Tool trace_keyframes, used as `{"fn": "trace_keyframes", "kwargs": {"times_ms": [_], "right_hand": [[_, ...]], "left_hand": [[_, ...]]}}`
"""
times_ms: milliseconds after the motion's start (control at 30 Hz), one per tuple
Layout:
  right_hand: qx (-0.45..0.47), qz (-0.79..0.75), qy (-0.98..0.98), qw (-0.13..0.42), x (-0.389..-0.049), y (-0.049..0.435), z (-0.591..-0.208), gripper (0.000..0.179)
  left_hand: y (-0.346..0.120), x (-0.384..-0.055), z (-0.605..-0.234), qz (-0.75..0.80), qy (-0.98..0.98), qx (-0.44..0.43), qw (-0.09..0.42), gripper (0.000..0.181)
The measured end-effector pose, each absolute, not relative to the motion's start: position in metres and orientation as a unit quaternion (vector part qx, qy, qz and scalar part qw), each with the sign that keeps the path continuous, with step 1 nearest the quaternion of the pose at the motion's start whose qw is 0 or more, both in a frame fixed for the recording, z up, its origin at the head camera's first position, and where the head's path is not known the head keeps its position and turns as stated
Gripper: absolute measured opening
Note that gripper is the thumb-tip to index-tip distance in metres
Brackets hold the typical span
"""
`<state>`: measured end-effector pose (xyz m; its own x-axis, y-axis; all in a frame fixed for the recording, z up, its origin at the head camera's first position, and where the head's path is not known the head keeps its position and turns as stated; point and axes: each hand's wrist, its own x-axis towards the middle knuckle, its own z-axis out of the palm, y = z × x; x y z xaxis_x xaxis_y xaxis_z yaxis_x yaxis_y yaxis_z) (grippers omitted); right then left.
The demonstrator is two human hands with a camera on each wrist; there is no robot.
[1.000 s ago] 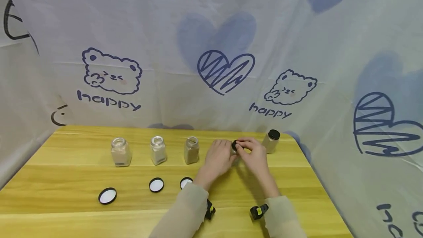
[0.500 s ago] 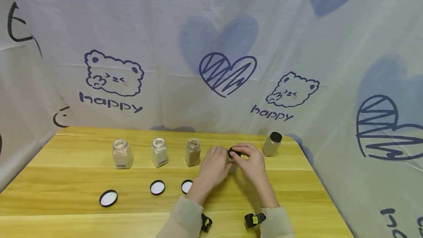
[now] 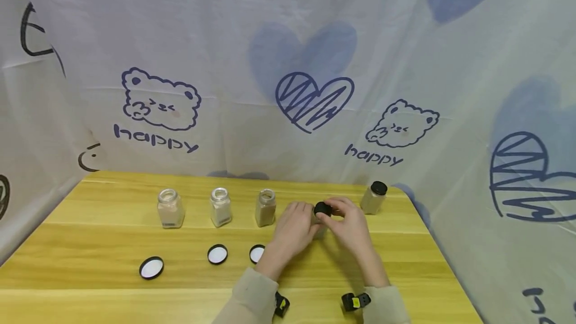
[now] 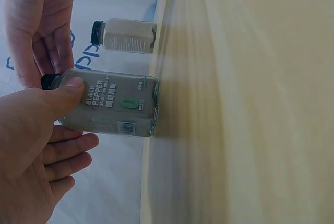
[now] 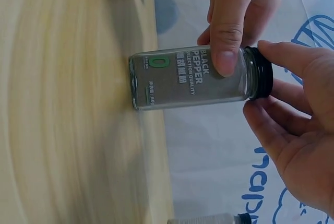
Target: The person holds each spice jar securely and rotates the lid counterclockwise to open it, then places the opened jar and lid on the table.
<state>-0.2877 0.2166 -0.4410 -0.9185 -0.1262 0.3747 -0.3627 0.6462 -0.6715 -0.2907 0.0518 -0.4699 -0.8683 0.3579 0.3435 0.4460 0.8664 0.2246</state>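
Pepper jar [image 5: 169,78] gripped by my left fingers [image 4: 68,151], cap [image 5: 265,75] pinched in my right fingers [image 5: 263,130]: I'd brace it and twist level.

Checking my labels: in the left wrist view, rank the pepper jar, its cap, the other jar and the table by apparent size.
Table
Pepper jar
Other jar
Cap
Distances differ, so real jar sizes are unsure.
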Motion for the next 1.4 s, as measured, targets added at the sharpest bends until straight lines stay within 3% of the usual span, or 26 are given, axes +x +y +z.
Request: {"fn": "trace_keyframes", "kwargs": {"times_ms": [1167, 1400], "right_hand": [[0.211, 0.369, -0.893, 0.151, -0.2864, 0.2205, -0.4422, 0.040], [0.189, 0.393, -0.884, 0.170, -0.2891, 0.2157, -0.4441, 0.045]], "left_hand": [[0.0521, -0.2904, -0.4704, -0.154, -0.954, -0.210, 0.147, 0.051], [0.0507, -0.2914, -0.4704, -0.146, -0.952, -0.216, 0.162, 0.049]]}}
